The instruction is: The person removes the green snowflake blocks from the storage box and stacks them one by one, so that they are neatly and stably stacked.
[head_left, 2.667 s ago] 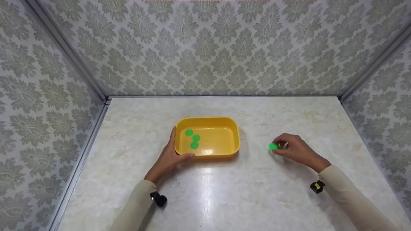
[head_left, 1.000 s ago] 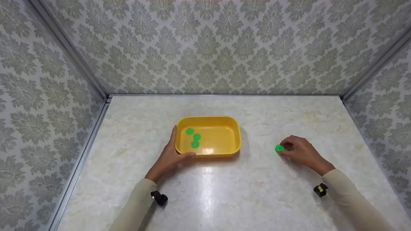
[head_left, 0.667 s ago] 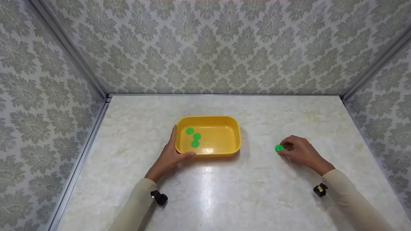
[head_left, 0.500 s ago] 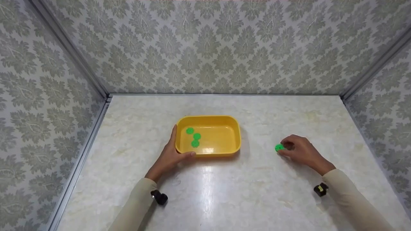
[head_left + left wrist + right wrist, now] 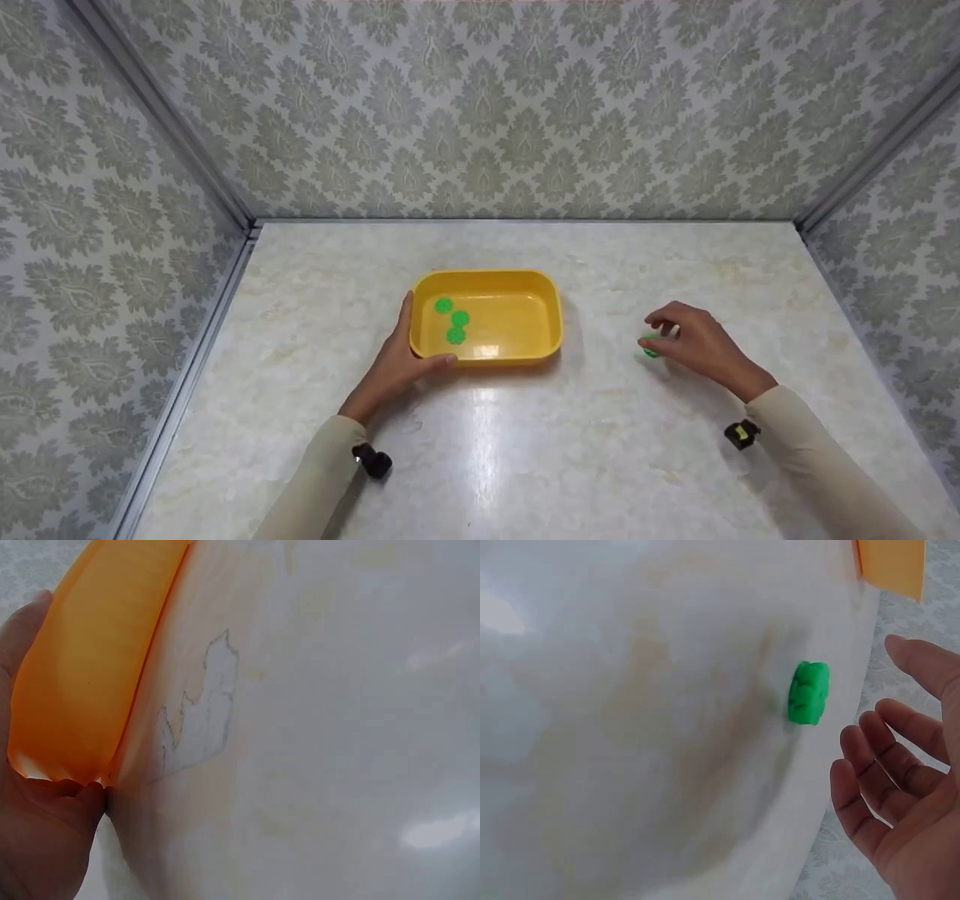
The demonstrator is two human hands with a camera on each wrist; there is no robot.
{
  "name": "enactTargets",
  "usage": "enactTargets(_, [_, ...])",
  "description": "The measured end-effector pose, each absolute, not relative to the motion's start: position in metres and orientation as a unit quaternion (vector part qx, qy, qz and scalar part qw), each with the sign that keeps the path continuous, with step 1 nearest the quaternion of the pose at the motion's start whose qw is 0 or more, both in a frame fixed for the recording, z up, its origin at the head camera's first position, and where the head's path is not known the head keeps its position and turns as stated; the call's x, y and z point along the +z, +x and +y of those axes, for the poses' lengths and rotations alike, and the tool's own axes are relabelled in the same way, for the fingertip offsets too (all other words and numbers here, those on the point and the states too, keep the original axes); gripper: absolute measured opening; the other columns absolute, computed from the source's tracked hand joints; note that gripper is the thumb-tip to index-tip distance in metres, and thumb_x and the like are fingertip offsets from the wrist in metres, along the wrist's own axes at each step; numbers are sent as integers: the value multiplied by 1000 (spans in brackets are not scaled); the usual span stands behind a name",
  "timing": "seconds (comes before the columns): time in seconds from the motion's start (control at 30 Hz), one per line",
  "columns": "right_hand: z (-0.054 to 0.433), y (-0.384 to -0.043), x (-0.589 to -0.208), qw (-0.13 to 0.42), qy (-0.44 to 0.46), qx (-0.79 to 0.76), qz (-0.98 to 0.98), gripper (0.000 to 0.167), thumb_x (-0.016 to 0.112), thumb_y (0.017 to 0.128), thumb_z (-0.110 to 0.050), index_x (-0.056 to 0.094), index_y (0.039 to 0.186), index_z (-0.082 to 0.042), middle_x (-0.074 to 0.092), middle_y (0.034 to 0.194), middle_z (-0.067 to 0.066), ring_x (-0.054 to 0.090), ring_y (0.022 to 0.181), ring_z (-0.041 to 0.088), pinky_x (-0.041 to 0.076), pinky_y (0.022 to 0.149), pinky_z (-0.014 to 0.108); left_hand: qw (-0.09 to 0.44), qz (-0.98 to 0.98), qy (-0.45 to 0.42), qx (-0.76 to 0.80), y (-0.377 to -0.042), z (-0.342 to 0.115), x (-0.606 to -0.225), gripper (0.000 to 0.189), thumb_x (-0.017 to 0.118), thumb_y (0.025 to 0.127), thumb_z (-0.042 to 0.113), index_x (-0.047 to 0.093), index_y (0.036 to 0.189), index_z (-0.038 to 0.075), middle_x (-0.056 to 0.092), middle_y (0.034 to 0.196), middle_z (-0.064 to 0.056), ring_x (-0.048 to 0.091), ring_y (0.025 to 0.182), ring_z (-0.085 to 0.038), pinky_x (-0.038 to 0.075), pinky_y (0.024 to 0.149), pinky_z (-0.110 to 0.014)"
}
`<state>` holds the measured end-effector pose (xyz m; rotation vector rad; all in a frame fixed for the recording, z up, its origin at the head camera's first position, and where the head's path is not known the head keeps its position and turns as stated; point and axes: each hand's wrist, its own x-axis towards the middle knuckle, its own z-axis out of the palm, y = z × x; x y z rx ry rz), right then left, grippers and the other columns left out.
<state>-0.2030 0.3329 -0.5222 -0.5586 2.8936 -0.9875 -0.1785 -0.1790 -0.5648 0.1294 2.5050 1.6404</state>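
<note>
My left hand (image 5: 394, 371) grips a yellow plastic tray (image 5: 517, 361) by its left end, fingers along the side and thumb at the front. In the left wrist view it holds the tray's outer wall (image 5: 97, 652). Three flat green discs with notched edges, one of them the front disc (image 5: 456, 335), lie in the tray's left half. Right of the tray, my right hand (image 5: 690, 341) hovers with thumb and fingers spread apart. Just off its fingertips, a thick green notched stack (image 5: 808, 693) rests on the table, partly hidden by the thumb in the head view.
The marbled white table (image 5: 585, 450) has patterned panels (image 5: 487, 112) behind and at both sides. Black cameras sit on both wrists, such as the left camera (image 5: 373, 461). A torn patch (image 5: 199, 716) shows on the tabletop in the left wrist view.
My right fingers, which pinched the green piece until half a second ago, have spread and let it go; that hand has shifted slightly up. My left hand and the tray stay put.
</note>
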Motion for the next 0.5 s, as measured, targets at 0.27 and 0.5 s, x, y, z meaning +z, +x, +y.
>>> enactTargets(0.27, [321, -207, -519, 10, -200, -325, 924, 37, 86, 100, -31, 78, 125, -5, 75, 117, 10, 69, 100, 23, 57, 84, 42, 74, 837, 41, 540, -178, -178, -563, 136, 94, 89, 45, -7, 179, 27, 16, 184, -4, 35, 161, -27, 25, 133, -54])
enactTargets(0.5, [311, -213, -513, 14, -208, -336, 918, 36, 85, 100, -29, 77, 126, -5, 74, 119, 13, 70, 104, 30, 56, 86, 48, 70, 836, 42, 543, -178, -178, -562, 136, 95, 88, 43, -5, 179, 24, 18, 184, -4, 37, 160, -27, 26, 132, -54])
